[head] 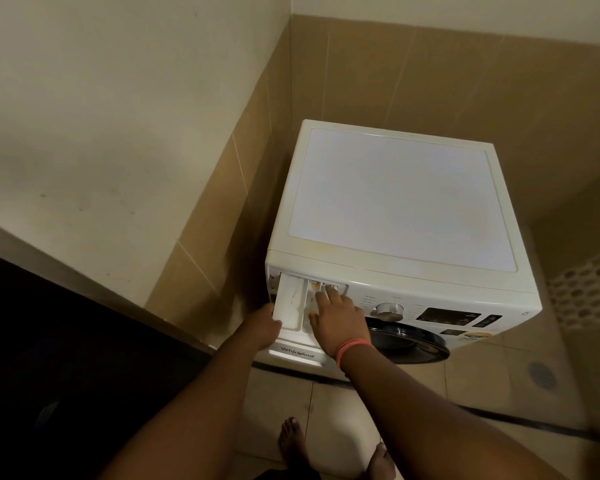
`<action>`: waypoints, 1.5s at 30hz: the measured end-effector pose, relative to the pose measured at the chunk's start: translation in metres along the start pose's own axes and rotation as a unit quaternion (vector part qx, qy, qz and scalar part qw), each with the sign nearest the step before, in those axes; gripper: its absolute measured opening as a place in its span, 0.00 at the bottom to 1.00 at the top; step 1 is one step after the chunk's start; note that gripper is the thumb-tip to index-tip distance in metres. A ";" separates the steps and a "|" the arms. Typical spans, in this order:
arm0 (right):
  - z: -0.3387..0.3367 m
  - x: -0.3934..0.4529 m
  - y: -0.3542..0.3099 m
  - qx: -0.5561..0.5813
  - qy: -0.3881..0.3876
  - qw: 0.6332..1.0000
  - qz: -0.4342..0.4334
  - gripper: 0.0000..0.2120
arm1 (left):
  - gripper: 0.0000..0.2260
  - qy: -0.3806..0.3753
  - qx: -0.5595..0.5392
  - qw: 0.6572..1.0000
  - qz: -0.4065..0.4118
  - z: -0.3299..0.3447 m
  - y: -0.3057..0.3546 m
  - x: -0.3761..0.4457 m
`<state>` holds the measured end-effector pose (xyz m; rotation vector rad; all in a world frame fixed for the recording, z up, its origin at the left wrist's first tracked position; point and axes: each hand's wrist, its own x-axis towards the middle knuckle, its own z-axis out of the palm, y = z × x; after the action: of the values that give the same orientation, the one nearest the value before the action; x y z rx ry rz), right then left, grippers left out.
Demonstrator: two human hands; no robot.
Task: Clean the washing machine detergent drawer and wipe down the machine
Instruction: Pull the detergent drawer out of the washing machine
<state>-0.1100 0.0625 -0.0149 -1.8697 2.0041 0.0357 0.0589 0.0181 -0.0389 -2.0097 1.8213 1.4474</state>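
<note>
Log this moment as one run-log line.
drawer: pulled out of washing machine | left hand: grips drawer's left edge | right hand: fingers reach into rear compartments | wiping: not started

Left grip (262, 327) seemingly curled, right grip (336, 318) outstretched.

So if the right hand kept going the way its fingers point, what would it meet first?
Probably the back of the detergent drawer: the right hand reaches over its right-hand compartments, fingers aimed at the machine's opening. Depth is unclear.

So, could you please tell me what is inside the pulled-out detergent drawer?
The detergent drawer shows a pale left compartment with a thin dark mark and orange residue near the back. The right hand reaches in and covers the right compartments; the left hand holds the drawer's left edge.
</note>
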 end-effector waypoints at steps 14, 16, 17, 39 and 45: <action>0.020 0.044 -0.007 -0.004 -0.107 0.992 0.063 0.32 | 0.26 -0.053 -0.029 0.997 0.042 -0.008 -0.011 0.006; 0.023 0.047 -0.006 -0.004 -0.108 0.992 0.066 0.32 | 0.27 -0.067 -0.052 0.996 0.023 -0.010 -0.012 0.005; 0.024 0.049 -0.006 -0.002 -0.110 0.992 0.065 0.32 | 0.27 -0.079 -0.074 0.994 0.003 -0.011 -0.012 0.004; 0.025 0.064 -0.007 0.013 -0.129 0.988 0.077 0.35 | 0.24 -0.095 -0.182 0.978 -0.046 -0.012 -0.005 0.001; 0.028 0.068 -0.002 0.039 -0.152 0.985 0.071 0.37 | 0.24 -0.085 -0.185 0.978 -0.043 -0.009 -0.005 0.000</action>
<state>-0.1026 0.0054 -0.0612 -1.5633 1.8930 0.2631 0.0677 0.0137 -0.0365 -2.0034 1.4638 1.9827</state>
